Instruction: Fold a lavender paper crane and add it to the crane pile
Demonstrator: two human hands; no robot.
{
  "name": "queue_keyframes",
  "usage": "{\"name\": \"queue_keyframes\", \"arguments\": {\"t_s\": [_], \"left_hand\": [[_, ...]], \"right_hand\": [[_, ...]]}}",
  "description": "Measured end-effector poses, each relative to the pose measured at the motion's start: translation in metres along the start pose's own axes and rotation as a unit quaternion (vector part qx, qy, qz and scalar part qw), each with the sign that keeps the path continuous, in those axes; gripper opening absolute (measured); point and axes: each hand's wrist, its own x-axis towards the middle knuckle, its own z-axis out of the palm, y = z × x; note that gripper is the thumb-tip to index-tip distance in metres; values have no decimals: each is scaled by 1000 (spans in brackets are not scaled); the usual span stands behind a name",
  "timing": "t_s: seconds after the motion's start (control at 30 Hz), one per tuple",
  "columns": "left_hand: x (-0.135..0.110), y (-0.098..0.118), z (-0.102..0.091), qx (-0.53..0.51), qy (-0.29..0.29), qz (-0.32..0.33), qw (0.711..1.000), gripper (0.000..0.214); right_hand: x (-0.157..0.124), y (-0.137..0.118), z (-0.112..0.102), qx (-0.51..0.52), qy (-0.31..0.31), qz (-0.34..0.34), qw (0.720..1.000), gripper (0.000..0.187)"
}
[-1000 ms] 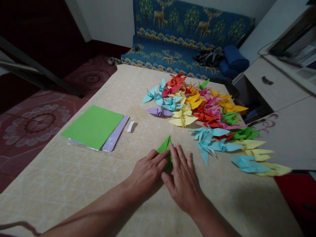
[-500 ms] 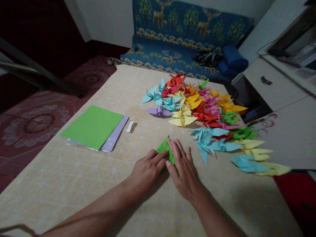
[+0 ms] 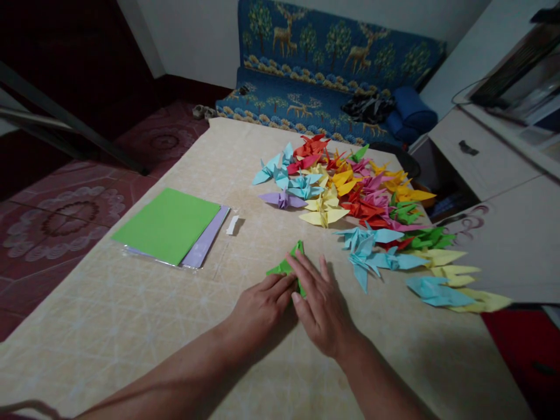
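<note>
A partly folded sheet of green origami paper [image 3: 282,267] lies on the table in front of me, with one point facing away from me. My left hand [image 3: 265,303] presses on its near left part, fingers together and bent over it. From the right, my right hand [image 3: 321,309] rests on the same paper with its fingers stretched out and somewhat spread. Both hands cover the paper's near part. Beyond them stand many folded paper cranes, among them a purple crane [image 3: 283,199], a pale yellow crane [image 3: 324,217] and a light blue crane [image 3: 364,255].
A stack of green square paper [image 3: 168,224] lies at the left on a clear packet with purple sheets [image 3: 205,238]. Beside it is a small white scrap [image 3: 233,225]. The patterned cloth [image 3: 166,321] covers the table. A blue sofa [image 3: 301,76] and a white cabinet [image 3: 503,233] stand beyond.
A flap of the green paper now sticks out to the left beyond my left hand's fingers. My right hand's fingers have shifted left over the paper.
</note>
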Motion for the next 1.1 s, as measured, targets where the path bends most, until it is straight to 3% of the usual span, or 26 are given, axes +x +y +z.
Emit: {"name": "queue_keyframes", "arguments": {"t_s": [0.1,0.3,0.47,0.63,0.83,0.97,1.1], "left_hand": [[-7,4,-2,6,-5,3,1000,27],[-34,16,-9,20,-20,21,999,40],[-48,25,-15,1,-7,25,1000,39],[-47,24,-23,-129,33,1,991,32],[-41,23,-28,-323,91,-146,930,24],[-38,20,-26,-364,140,-300,871,6],[-30,10,-23,-432,151,-353,816,48]], "right_hand": [[3,2,3,-32,-35,11,999,63],[21,29,10,-58,23,100,993,59],[22,39,7,78,120,128,981,48],[13,30,5,201,195,180,943,43],[25,23,17,249,183,231,922,55],[28,18,16,367,189,242,878,29],[23,5,6,451,208,223,839,8]]}}
